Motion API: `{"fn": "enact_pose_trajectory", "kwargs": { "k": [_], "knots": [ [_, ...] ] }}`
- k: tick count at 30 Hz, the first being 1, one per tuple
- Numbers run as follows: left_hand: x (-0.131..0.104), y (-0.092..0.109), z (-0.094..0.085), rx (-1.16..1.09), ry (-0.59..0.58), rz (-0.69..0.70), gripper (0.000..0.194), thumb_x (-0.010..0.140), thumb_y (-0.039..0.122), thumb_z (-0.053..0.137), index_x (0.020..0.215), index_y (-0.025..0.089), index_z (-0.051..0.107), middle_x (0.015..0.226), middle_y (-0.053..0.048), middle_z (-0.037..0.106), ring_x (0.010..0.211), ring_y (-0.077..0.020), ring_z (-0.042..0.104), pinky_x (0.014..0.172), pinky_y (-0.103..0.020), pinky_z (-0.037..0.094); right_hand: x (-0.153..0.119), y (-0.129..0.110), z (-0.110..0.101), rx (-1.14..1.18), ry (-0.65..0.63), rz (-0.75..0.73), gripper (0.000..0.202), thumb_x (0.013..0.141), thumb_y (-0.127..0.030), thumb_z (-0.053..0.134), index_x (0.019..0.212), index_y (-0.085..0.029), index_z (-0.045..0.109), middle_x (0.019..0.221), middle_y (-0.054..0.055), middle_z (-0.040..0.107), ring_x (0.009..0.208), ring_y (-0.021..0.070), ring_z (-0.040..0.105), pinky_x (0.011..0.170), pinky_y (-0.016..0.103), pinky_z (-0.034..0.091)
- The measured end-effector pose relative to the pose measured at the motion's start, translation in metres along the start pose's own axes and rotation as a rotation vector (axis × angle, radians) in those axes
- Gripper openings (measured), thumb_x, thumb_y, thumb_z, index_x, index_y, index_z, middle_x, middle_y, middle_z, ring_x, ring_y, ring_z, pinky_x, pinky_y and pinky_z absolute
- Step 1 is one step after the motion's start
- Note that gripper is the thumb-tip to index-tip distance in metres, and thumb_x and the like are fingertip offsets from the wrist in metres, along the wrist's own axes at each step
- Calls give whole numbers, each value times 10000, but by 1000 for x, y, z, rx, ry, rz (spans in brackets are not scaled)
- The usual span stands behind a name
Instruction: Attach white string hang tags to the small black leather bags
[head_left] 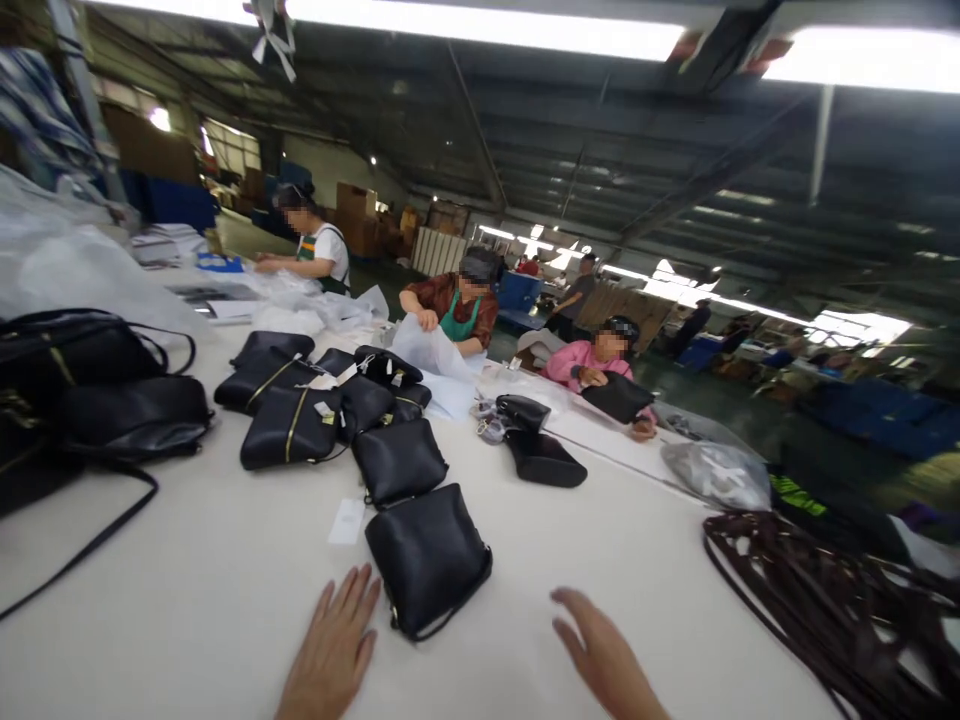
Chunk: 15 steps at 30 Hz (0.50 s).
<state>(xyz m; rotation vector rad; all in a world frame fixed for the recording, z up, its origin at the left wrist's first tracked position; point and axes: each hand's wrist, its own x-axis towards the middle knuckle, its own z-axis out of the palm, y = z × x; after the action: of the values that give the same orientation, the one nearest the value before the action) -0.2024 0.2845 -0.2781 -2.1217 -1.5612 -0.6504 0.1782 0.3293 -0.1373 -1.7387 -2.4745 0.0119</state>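
Note:
My left hand [334,640] lies palm down on the white table, fingers stretched out, just left of a black handbag [431,555] with a strap along its lower edge. My right hand [600,645] hovers at or just above the table to the right of that bag, fingers apart and slightly blurred, holding nothing. A second black bag [401,460] lies right behind the nearest one. Beside it a white tag [346,522] rests flat on the table. Farther back sits a cluster of black bags, one with a gold zipper [292,428].
Larger black bags [135,415] are piled at left, a strap trailing forward. Dark brown straps [832,590] lie heaped at right. Two small black pouches [544,458] sit mid-table. Across the table, one person handles plastic wrapping [427,350], another a black bag [619,398]; a third works farther left.

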Motion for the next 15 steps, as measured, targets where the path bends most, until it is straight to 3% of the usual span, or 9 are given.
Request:
{"fn": "enact_pose_trajectory", "kwargs": {
  "k": [4,6,8,11,15],
  "knots": [
    [25,-8,15,7,-93,26,546,902,305,492,1440,231,436,1456,-65,526,1360,-263,427,1176,-460,220,144,79,22,-108,92,138,455,938,-116,439,1392,-147,467,1416,193,514,1321,304,481,1056,446,438],
    [30,-11,17,24,-140,37,569,899,287,484,1461,254,403,1487,-50,490,1371,-267,407,1156,-465,270,202,101,33,-139,119,185,561,899,-116,482,1451,-118,380,1456,226,456,1384,344,385,1052,474,408],
    [32,-12,16,55,-170,58,604,893,274,476,1485,238,363,1512,-56,456,1382,-274,387,1122,-461,330,242,113,46,-163,120,233,572,869,-145,561,1423,-149,416,1399,225,507,1367,394,378,1022,545,382],
    [34,-11,11,98,-200,95,641,885,288,477,1503,200,331,1523,-71,438,1388,-286,372,1085,-461,371,264,116,65,-198,85,266,428,837,-139,642,1257,-148,564,1189,206,631,1171,399,554,963,586,366],
    [37,-10,6,101,-191,86,618,901,295,468,1499,209,340,1510,-58,459,1382,-271,382,1084,-445,374,246,115,62,-250,39,104,159,897,-109,574,1039,-129,643,1003,102,682,982,269,628,999,489,353]
  ]
}}
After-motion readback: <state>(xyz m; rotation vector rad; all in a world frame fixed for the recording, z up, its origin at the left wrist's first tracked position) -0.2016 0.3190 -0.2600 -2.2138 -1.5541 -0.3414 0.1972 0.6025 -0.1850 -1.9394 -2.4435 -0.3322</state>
